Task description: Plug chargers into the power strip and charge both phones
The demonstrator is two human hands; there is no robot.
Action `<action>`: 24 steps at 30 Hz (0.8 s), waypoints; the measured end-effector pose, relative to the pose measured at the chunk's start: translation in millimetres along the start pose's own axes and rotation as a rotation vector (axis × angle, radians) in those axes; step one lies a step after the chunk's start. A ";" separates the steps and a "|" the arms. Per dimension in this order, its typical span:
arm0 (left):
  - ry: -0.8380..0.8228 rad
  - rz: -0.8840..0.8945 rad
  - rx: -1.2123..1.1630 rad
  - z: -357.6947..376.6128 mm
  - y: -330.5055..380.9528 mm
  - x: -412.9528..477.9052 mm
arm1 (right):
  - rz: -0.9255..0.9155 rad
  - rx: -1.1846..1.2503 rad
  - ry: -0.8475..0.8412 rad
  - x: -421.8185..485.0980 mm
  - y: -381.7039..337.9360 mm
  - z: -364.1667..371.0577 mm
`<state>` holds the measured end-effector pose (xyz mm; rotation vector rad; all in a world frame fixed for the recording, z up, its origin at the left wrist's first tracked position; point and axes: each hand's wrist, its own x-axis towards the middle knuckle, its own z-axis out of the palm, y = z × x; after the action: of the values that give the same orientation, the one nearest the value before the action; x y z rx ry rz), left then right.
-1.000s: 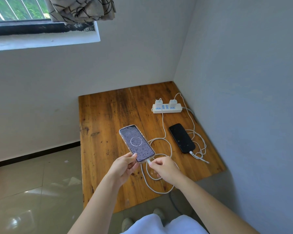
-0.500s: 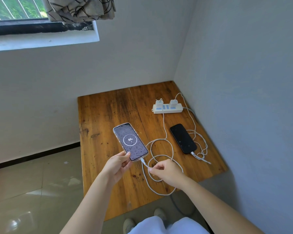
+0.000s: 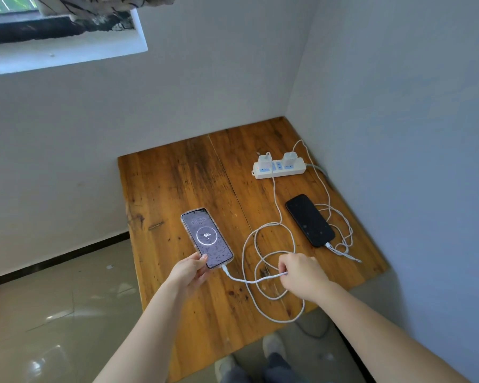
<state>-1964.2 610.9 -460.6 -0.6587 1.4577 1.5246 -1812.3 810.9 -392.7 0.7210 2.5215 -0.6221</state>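
My left hand (image 3: 190, 270) grips the near end of a lit phone (image 3: 207, 238) whose screen shows a 96% charging ring. A white cable (image 3: 253, 280) runs from its bottom port to my right hand (image 3: 300, 275), which pinches it a little above the wooden table (image 3: 177, 175). That cable loops back to the left charger (image 3: 266, 158) in the white power strip (image 3: 279, 168). A second charger (image 3: 289, 157) sits in the strip on the right. Its cable is plugged into the dark phone (image 3: 309, 220) lying flat to the right.
The table fills a corner, with walls behind and to the right. Cable loops (image 3: 277, 308) hang over the table's near edge. A tiled floor (image 3: 53, 299) lies to the left. A window sill (image 3: 64, 55) is at the upper left. My shoes (image 3: 273, 346) show below the table edge.
The lit phone moved left and its charging ring appeared. My right hand let go of the plug and slid right along the cable, away from the phone.
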 end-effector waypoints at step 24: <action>0.251 0.026 0.376 16.5 -32.1 57.1 | 0.175 0.062 -0.068 1.5 -15.6 34.2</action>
<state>-1959.0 637.4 -522.5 -0.6177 1.8889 1.1691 -1812.6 781.6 -416.2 0.9154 2.3551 -0.6537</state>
